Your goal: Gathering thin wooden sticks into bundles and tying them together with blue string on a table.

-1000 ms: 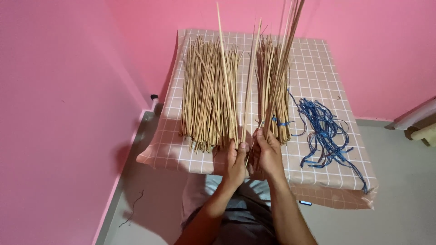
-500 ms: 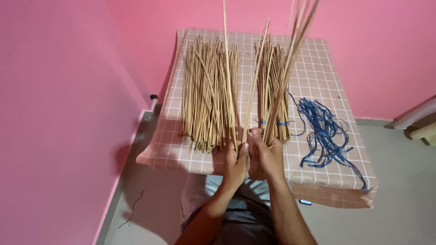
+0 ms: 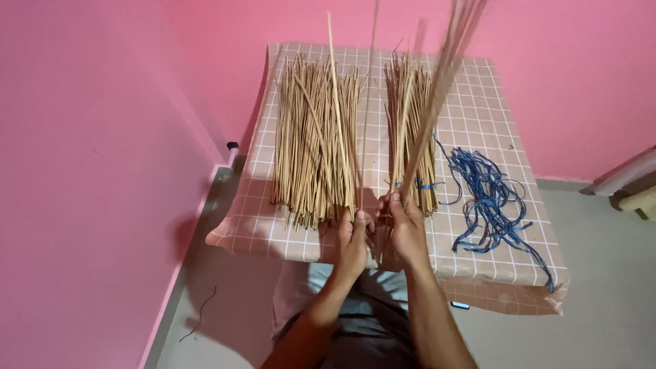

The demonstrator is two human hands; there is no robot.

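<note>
While the pink wall on the left leaves only a narrow strip of floor beside the table (image 3: 273, 236), the person stands at its near edge with both hands raised just above the checked cloth. Furthest left lies a loose pile of thin sticks (image 3: 311, 140), long axes running away from the person toward the far wall, near ends just ahead of the left hand (image 3: 353, 239). That hand is closed around a single stick (image 3: 336, 102) that stands nearly upright, tip leaning slightly left. Touching it, the right hand (image 3: 404, 229) is clamped on a small bunch of sticks (image 3: 444, 75), which rises steeply and tilts to the right, top blurred and running out of view. Behind the right hand a second pile (image 3: 410, 123), tied with blue string, lies parallel to the first. Further right, well apart from both hands, a tangle of blue strings (image 3: 488, 198) sprawls toward the table's right edge, with open floor beyond
</note>
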